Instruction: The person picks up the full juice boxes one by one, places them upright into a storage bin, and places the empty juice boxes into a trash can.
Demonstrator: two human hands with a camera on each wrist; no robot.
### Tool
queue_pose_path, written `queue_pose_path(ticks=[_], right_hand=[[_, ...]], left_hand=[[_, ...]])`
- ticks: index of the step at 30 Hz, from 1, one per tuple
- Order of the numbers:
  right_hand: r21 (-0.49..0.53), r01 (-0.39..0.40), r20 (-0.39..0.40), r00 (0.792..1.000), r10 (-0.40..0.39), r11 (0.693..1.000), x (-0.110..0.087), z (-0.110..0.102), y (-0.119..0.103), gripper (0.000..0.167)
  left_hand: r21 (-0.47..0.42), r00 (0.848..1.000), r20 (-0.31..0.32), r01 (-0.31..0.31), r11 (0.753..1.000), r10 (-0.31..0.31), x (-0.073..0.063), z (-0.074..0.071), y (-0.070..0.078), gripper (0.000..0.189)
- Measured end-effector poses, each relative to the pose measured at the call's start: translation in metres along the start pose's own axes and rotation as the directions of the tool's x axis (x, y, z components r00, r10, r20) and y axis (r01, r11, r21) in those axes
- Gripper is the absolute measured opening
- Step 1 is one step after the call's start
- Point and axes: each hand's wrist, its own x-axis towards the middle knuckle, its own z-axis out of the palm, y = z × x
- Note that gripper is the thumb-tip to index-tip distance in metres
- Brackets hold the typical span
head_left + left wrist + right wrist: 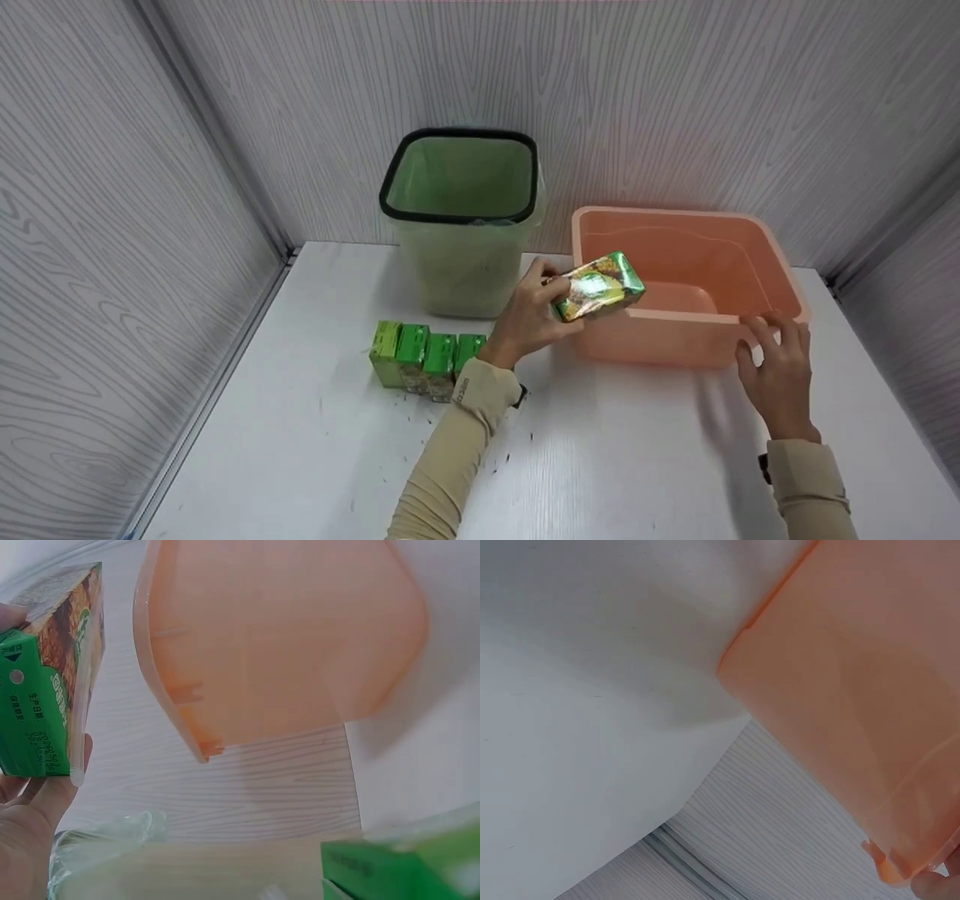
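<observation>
My left hand [529,315] grips a small green carton [600,286] with a glossy, fruit-like printed side, tilted over the left front rim of the pink plastic basin [675,341]. In the left wrist view, the carton's green end [34,705] carries dark printed characters, and fingers lie around it. At the basin's right front corner, my right hand [780,375] holds the rim, fingers over the edge and thumb in front of the wall. Only some fingertips [936,885] of it show in the right wrist view. Inside the basin, the visible part of the floor is bare.
Several green cartons [412,358] stand in a row on the white table [300,450], partly hidden by my left forearm. A pale green bin [465,262] with a black rim stands behind them, left of the basin. Grey wood-grain panels [300,97] enclose the table. Small dark specks dot its surface.
</observation>
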Motion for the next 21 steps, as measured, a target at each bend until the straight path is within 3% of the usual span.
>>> queue_pose_path(ticks=[10,21], right_hand=[[0.024,-0.031,0.006,0.999,0.031,0.999,-0.003,-0.005,-0.006,0.033],[-0.014,-0.008,-0.004,1.0,0.008,1.0,0.001,0.0,-0.015,0.031]], left_hand=[[-0.002,0.996,-0.003,0.089,0.996,-0.089,0.014,0.003,-0.004,0.036],[0.006,0.995,-0.025,0.101,0.995,-0.1,0.027,0.009,-0.009,0.039]])
